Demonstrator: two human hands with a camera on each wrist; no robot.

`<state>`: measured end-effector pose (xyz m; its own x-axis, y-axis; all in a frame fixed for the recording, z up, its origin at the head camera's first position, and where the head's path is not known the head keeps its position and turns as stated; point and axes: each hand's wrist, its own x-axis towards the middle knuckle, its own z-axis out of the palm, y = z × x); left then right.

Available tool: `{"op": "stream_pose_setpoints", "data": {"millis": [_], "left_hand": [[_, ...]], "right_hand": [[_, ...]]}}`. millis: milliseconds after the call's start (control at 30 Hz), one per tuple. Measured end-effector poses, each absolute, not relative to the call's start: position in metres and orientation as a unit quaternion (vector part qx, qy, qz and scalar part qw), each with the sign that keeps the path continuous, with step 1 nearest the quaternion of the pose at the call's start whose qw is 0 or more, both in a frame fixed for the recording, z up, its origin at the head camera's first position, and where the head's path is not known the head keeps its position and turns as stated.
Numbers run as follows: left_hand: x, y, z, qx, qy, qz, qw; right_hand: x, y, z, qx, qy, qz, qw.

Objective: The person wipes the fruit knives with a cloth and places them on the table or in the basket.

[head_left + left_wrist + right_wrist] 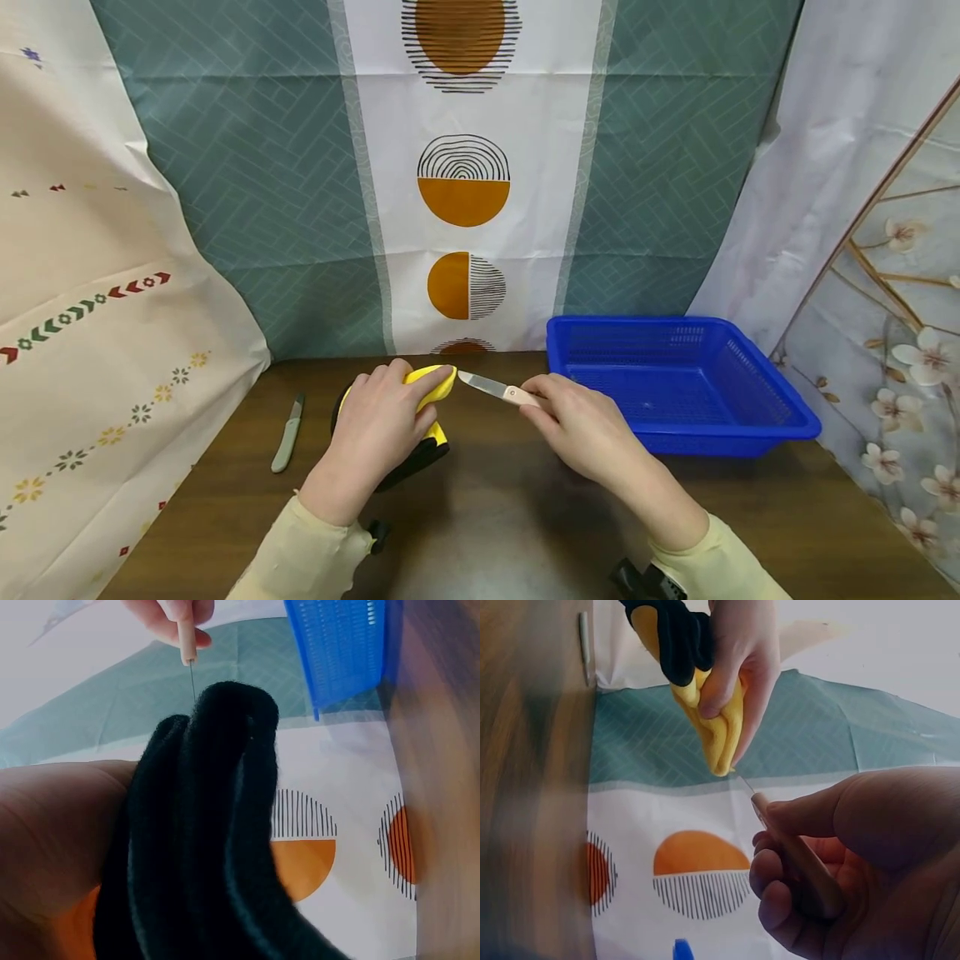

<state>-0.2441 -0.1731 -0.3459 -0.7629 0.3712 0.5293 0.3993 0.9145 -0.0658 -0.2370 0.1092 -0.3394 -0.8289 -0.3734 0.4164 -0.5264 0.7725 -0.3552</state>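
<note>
Head view: left hand (382,417), its grip curled tight on a folded yellow-and-black cloth (438,392), above the bench (487,471). Right hand (585,425), its grip closed round the pale handle of a knife (501,389); blade bare, pointing left, tip just beside the yellow end of the cloth. Second knife (288,433), pale green handle, lying on the bench to the left of the left hand. Basket (727,442), blue, perforated, standing on the bench at right. Backdrop (645,167), teal and white, printed with orange circles.

Left wrist view: black side of the cloth in thick folds; knife beyond, blade seen edge-on, partly hidden.

Right wrist view: thumb and curled fingers about the knife's handle; tip beside the cloth's yellow end, contact cannot be told; corner of the basket at the lower edge
</note>
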Motion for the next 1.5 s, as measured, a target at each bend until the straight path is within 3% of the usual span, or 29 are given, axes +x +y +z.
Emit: {"op": "stream_pose_setpoints", "data": {"millis": [567, 1167, 1500], "left_hand": [[-0.243, -0.174, -0.357, -0.217, -0.943, -0.018, 0.250], [-0.251, -0.180, -0.346, -0.209, -0.950, -0.022, 0.230], [-0.246, -0.182, -0.348, -0.206, -0.955, -0.040, 0.210]], "right_hand": [[-0.249, 0.140, -0.351, 0.174, -0.945, 0.215, 0.176], [-0.289, 0.207, -0.357, 0.115, -0.968, 0.133, 0.180], [-0.302, 0.248, -0.360, 0.074, -0.987, 0.104, 0.095]]}}
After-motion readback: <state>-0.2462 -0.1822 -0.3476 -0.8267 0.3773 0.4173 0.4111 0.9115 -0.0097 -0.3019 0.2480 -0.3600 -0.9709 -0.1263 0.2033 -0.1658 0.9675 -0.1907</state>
